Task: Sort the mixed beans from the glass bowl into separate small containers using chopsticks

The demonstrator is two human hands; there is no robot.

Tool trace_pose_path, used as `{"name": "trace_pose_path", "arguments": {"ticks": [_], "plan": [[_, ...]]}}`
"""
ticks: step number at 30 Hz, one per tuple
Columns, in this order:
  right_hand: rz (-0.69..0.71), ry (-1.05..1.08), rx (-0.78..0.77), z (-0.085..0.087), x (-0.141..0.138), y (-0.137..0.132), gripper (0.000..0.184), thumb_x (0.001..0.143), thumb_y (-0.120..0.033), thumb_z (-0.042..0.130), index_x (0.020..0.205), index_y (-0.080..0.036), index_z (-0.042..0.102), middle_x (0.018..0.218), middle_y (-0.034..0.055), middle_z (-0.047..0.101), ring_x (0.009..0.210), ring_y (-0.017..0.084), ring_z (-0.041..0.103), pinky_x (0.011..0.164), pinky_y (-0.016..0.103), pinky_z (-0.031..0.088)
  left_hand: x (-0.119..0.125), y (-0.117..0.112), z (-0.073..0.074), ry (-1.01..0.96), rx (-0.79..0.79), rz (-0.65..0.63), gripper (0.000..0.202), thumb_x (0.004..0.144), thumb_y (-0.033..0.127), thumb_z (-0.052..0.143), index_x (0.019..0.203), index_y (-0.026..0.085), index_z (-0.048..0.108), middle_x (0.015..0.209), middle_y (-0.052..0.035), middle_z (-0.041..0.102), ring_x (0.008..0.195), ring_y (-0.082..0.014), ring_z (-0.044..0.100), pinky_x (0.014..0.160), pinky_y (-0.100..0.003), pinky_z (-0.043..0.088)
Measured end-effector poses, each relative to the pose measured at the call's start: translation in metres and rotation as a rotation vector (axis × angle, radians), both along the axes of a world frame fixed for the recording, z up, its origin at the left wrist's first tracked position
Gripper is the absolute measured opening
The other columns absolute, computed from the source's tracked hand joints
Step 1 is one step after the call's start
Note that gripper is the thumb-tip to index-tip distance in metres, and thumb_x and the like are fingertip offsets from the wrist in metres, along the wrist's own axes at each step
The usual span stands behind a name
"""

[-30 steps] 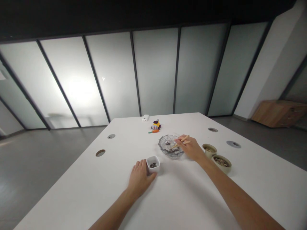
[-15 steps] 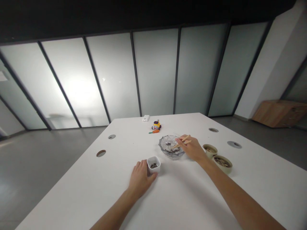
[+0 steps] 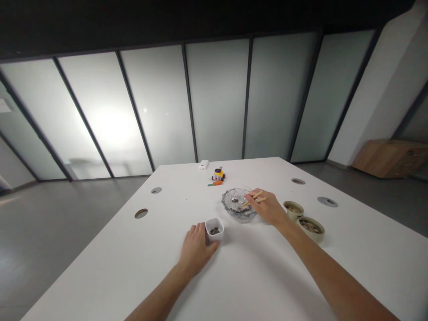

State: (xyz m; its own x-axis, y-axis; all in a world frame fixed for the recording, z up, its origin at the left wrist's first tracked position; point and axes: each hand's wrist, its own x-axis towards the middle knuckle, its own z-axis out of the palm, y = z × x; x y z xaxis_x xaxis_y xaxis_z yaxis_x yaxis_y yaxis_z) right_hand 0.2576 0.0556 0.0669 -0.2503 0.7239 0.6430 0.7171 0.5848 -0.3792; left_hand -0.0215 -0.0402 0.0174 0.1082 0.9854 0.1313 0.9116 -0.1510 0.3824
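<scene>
My left hand [image 3: 196, 245] is wrapped around the side of a small white square cup [image 3: 219, 237] standing on the table, with thumb and fingers against it. Several small dark pieces [image 3: 214, 231] lie inside the cup. In my right hand [image 3: 265, 207] is a pair of light wooden chopsticks [image 3: 251, 200], their tips down inside a clear glass bowl [image 3: 230, 208] with a scalloped rim. More small dark pieces [image 3: 235, 200] lie in that bowl. Whether the tips pinch one of them is too small to tell.
Two pale green bowls [image 3: 321, 232] with brownish contents stand right of my right forearm. Behind the glass bowl are a yellow toy car [image 3: 218, 174], a toy carrot [image 3: 217, 183] and a white box [image 3: 203, 164]. The white table [image 3: 160, 240] has several round holes.
</scene>
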Motion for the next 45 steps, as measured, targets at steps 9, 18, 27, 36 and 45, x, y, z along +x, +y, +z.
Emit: {"name": "trace_pose_path", "arguments": {"ticks": [9, 18, 27, 36, 45], "plan": [[-0.020, 0.025, -0.011, 0.003, 0.000, -0.001, 0.044, 0.102, -0.051, 0.045, 0.075, -0.026, 0.070, 0.086, 0.0068, 0.078, 0.083, 0.025, 0.072, 0.078, 0.035, 0.054, -0.001, 0.001, -0.005, -0.012, 0.012, 0.005, 0.029, 0.089, 0.044, 0.066, 0.104, 0.022, 0.055, 0.109, -0.0078, 0.065, 0.109, -0.0276, 0.058, 0.088, -0.035, 0.041], [0.028, 0.035, -0.059, 0.001, 0.002, 0.001, 0.037, 0.099, -0.047, 0.052, 0.081, -0.025, 0.074, 0.092, 0.0063, 0.080, 0.087, 0.025, 0.074, 0.081, 0.037, 0.057, -0.001, 0.000, -0.003, -0.018, 0.013, 0.003, 0.029, 0.089, 0.044, 0.066, 0.103, 0.022, 0.055, 0.108, -0.0080, 0.065, 0.109, -0.0280, 0.058, 0.088, -0.035, 0.041], [0.000, -0.012, -0.015, 0.010, 0.005, -0.002, 0.040, 0.101, -0.046, 0.049, 0.078, -0.024, 0.073, 0.084, 0.0057, 0.079, 0.081, 0.024, 0.074, 0.077, 0.033, 0.056, -0.001, 0.001, -0.003, -0.014, -0.001, -0.002, 0.028, 0.089, 0.044, 0.065, 0.103, 0.022, 0.055, 0.110, -0.0080, 0.065, 0.110, -0.0278, 0.057, 0.088, -0.034, 0.040], [0.042, -0.091, -0.029, 0.007, 0.007, 0.000, 0.039, 0.103, -0.043, 0.046, 0.081, -0.024, 0.072, 0.086, 0.0057, 0.078, 0.083, 0.023, 0.072, 0.079, 0.034, 0.054, -0.001, 0.000, -0.003, -0.012, 0.003, -0.005, 0.028, 0.089, 0.044, 0.065, 0.103, 0.022, 0.055, 0.111, -0.0082, 0.065, 0.110, -0.0277, 0.057, 0.089, -0.035, 0.040], [0.091, -0.084, -0.018, 0.007, 0.004, -0.002, 0.040, 0.103, -0.043, 0.045, 0.084, -0.024, 0.075, 0.090, 0.0075, 0.078, 0.085, 0.023, 0.072, 0.081, 0.035, 0.055, -0.001, 0.000, -0.002, -0.005, -0.004, 0.000, 0.029, 0.089, 0.045, 0.065, 0.105, 0.022, 0.055, 0.110, -0.0080, 0.065, 0.111, -0.0274, 0.057, 0.089, -0.035, 0.040]]}}
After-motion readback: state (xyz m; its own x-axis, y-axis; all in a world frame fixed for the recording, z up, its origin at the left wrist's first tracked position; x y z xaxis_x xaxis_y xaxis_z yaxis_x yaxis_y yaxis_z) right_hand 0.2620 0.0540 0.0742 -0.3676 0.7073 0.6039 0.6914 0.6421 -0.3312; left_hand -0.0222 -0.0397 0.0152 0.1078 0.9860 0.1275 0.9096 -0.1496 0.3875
